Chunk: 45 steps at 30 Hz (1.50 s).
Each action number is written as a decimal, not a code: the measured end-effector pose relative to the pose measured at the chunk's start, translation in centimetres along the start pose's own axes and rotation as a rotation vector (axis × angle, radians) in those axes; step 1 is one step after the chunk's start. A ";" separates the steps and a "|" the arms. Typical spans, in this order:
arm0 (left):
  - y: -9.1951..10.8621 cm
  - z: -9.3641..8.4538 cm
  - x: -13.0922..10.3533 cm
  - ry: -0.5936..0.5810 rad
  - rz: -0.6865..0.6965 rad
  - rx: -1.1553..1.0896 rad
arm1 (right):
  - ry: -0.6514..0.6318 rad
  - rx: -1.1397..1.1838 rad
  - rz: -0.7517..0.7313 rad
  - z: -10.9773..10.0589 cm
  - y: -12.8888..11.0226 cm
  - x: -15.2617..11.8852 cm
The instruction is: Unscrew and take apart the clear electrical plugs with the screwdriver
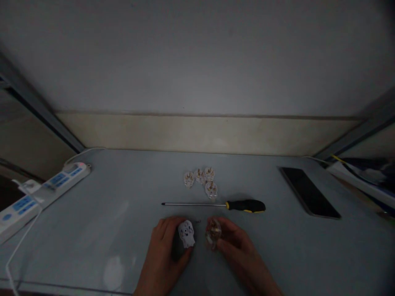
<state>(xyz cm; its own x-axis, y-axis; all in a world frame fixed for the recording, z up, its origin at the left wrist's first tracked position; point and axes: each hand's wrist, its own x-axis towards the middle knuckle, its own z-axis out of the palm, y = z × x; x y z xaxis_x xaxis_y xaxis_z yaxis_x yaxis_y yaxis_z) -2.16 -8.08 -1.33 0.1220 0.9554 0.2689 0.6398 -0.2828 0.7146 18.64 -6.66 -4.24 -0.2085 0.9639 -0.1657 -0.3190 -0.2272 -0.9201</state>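
Observation:
Between the fingers and thumb of my left hand [168,246] is a white plug cover [187,233] with several dark holes in its face. My right hand [239,244] pinches a clear plug body [213,232] with brass-coloured metal inside it. The two pieces are held apart, side by side, over the near part of the table. A small screw [198,221] lies just beyond the gap between them. Past my hands rests a screwdriver [212,204], its black and yellow handle to the right and its tip to the left.
Several clear plug bodies with brass pins [211,190] lie grouped beyond the screwdriver. A white power strip [46,197] with a cable runs along the left side. To the right lies a dark phone [309,192], near a pile of papers [364,185]. A wall [197,133] bounds the table's back.

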 end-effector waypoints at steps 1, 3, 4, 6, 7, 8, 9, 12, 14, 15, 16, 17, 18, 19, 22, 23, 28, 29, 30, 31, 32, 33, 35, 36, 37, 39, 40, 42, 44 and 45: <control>0.3 0.2 -0.1 0.008 -0.002 -0.041 | -0.018 -0.028 -0.005 0.2 -0.2 0.0; 1.1 0.5 -0.3 0.000 -0.003 -0.114 | -0.043 -0.074 -0.024 0.8 -0.8 -0.1; 1.4 0.6 -0.3 -0.013 -0.003 -0.144 | -0.052 -0.091 -0.029 1.2 -1.1 -0.1; 2.0 0.9 -0.2 -0.031 -0.005 -0.198 | -0.070 -0.118 -0.021 1.8 -1.9 -0.2; 2.2 1.0 -0.2 -0.038 -0.010 -0.221 | -0.079 -0.133 -0.015 2.1 -2.2 -0.2; 2.3 1.1 -0.1 -0.043 -0.013 -0.242 | -0.090 -0.149 -0.011 2.2 -2.5 -0.2; 2.4 1.1 -0.1 -0.051 -0.017 -0.259 | -0.097 -0.163 -0.009 2.3 -2.7 -0.2; 2.5 1.2 0.0 -0.108 -0.029 -0.303 | -0.106 -0.206 -0.012 2.2 -2.7 -0.3; 2.6 1.1 0.0 -0.137 -0.030 -0.324 | -0.092 -0.217 -0.023 2.0 -2.3 -0.2; 2.7 1.0 0.1 -0.143 -0.029 -0.332 | -0.084 -0.218 -0.031 2.0 -2.0 -0.2; 2.7 0.9 0.1 -0.141 -0.027 -0.336 | -0.075 -0.217 -0.036 1.9 -1.8 -0.2; 2.7 0.9 0.2 -0.137 -0.026 -0.338 | -0.065 -0.215 -0.038 1.9 -1.6 -0.2; 2.7 0.8 0.3 -0.135 -0.021 -0.340 | -0.061 -0.214 -0.036 1.9 -1.5 -0.2; 2.7 0.7 0.3 -0.137 -0.013 -0.344 | -0.061 -0.215 -0.030 2.0 -1.5 -0.2; 2.6 0.6 0.4 -0.152 0.016 -0.373 | -0.069 -0.228 -0.003 2.1 -2.0 -0.2; 2.6 0.7 0.4 -0.157 0.015 -0.394 | -0.067 -0.236 0.012 2.2 -2.2 -0.2; 2.7 1.2 0.3 -0.110 -0.076 -0.577 | -0.037 -0.253 0.052 2.1 -2.4 -0.2; 2.7 1.3 0.2 -0.098 -0.103 -0.622 | -0.026 -0.253 0.043 2.0 -2.3 -0.2; 2.6 1.4 0.2 -0.092 -0.129 -0.662 | -0.020 -0.255 0.038 2.0 -2.2 -0.2; 2.5 1.4 0.0 -0.094 -0.154 -0.690 | -0.017 -0.259 0.039 2.0 -2.1 -0.2; 2.3 1.5 -0.1 -0.100 -0.174 -0.704 | -0.017 -0.265 0.041 2.0 -2.0 -0.2; 2.2 1.5 -0.3 -0.102 -0.186 -0.704 | -0.018 -0.276 0.040 2.0 -2.0 -0.2; 1.9 1.5 -0.5 -0.094 -0.202 -0.684 | -0.018 -0.310 0.028 2.1 -2.1 -0.3; 1.9 1.5 -0.6 -0.083 -0.210 -0.675 | -0.015 -0.329 0.015 2.2 -2.1 -0.3; 1.9 1.5 -0.6 -0.069 -0.217 -0.669 | -0.014 -0.344 0.003 2.4 -2.1 -0.3; 2.2 1.4 -0.5 -0.050 -0.228 -0.663 | -0.014 -0.364 -0.016 2.6 -2.2 -0.4; 2.4 1.4 -0.5 -0.042 -0.233 -0.661 | -0.013 -0.377 -0.030 2.7 -2.2 -0.4; 2.8 1.3 -0.4 -0.028 -0.245 -0.663 | -0.004 -0.424 -0.072 2.8 -2.1 -0.5; 3.0 1.2 -0.4 -0.006 -0.272 -0.678 | 0.018 -0.475 -0.153 2.9 -2.0 -0.5; 3.0 1.2 -0.5 0.012 -0.288 -0.691 | 0.026 -0.494 -0.202 3.0 -1.9 -0.6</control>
<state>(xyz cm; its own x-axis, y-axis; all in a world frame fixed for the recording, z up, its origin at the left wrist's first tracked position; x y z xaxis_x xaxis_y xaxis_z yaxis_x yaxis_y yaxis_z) 0.67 -9.28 -0.09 0.0109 0.9998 0.0136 0.0223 -0.0138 0.9997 16.61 -7.21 -1.30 -0.1630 0.9862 0.0295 0.1240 0.0502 -0.9910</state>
